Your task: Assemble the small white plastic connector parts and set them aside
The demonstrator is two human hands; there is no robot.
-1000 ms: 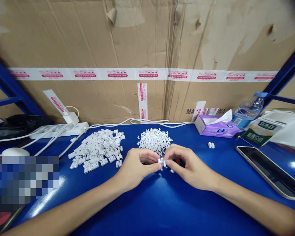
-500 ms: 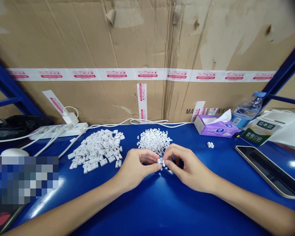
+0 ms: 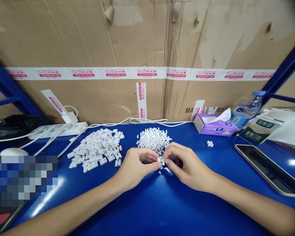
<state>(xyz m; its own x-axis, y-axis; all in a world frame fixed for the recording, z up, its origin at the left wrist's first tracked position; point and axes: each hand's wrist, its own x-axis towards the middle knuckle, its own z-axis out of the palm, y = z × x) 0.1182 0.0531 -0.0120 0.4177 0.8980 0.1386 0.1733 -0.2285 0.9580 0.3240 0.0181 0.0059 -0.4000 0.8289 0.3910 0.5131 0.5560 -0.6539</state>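
My left hand (image 3: 137, 167) pinches a small white plastic block (image 3: 159, 160) between thumb and fingertips. From the other side my right hand (image 3: 184, 165) grips a tiny white plastic piece (image 3: 163, 162) that touches the block's right end. Both hands meet just above the blue table (image 3: 159, 209). Behind them lies a heap of tiny white plastic pieces (image 3: 153, 139), its front edge partly covered by my right fingers. To the left is a larger heap of white rectangular plastic blocks (image 3: 98, 147). How the two held parts fit together is too small to make out.
At the right are a purple tissue pack (image 3: 213, 126), a water bottle (image 3: 247, 109), a drink carton (image 3: 260, 129) and a phone (image 3: 272, 168). Two or so white parts (image 3: 209, 143) lie before the tissues. A power strip (image 3: 61, 130) with cables stands back left, against cardboard (image 3: 100, 98).
The whole view has shifted very slightly. Both hands stay together at the same spot, with only a small shift of the fingers around the white parts.
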